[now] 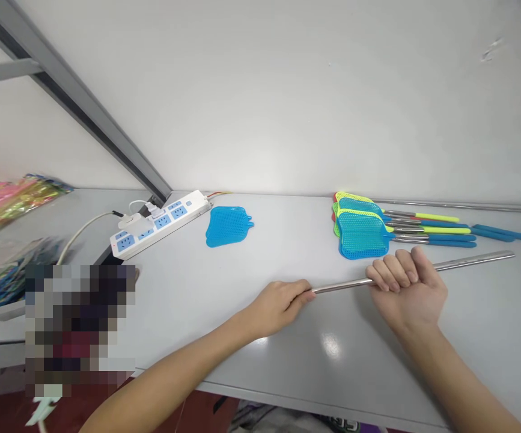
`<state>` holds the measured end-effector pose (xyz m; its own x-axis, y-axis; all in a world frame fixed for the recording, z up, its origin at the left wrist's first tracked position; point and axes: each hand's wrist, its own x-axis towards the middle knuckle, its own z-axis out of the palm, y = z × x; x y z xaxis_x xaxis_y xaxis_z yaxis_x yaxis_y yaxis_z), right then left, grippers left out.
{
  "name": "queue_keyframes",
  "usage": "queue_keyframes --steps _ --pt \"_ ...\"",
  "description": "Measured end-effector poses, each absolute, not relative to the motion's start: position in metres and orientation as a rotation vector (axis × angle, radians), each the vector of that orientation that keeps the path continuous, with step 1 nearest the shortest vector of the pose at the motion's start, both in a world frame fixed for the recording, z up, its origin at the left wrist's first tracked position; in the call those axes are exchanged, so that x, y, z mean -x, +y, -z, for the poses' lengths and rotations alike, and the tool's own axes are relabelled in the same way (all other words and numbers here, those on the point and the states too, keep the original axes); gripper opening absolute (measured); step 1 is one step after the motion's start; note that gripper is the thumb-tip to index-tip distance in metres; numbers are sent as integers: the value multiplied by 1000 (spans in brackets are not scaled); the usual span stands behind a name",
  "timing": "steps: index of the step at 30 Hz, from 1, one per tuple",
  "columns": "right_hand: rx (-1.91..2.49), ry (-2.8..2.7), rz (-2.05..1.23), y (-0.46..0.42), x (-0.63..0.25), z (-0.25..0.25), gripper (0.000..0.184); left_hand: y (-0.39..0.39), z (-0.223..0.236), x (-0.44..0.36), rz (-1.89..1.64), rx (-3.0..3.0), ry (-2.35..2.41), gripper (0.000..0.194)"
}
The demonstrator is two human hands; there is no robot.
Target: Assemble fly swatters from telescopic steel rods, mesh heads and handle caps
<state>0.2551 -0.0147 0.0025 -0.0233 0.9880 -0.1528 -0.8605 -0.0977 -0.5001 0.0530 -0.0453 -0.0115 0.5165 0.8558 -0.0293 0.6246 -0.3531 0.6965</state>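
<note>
A thin metal tube [472, 261] is held slantwise above the grey table, its far end pointing right. My left hand [282, 307] pinches its left end. Further along, my right hand [407, 285] wraps its fingers round the tube, palm up. Behind my right hand lies a pile of fly swatters [363, 234] with blue, yellow-green and red mesh heads and telescopic metal shafts. To the left, loose blue fly swatter heads [228, 226] lie stacked without shafts. Two blue handles [503, 232] rest at the right of the pile.
A white power strip [163, 224] with plugs and cords lies at the left beside a grey metal frame post [89, 108]. More metal tubes [463, 205] lie along the wall. Bagged colourful items [21, 195] are at far left. A blurred-out patch covers the lower left.
</note>
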Motion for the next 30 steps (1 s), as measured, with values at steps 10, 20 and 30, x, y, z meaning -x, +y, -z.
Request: queue_keyframes --steps 10,20,30 --pt "403 -173 -1703 4 -280 6 30 -44 11 -49 -597 -2130 1229 31" --pt "346 -103 -1630 15 -293 15 31 -43 11 -47 -664 -2049 1294 28" --pt "429 -12 -1524 15 -304 10 22 -41 14 -46 -642 -2040 1341 20"
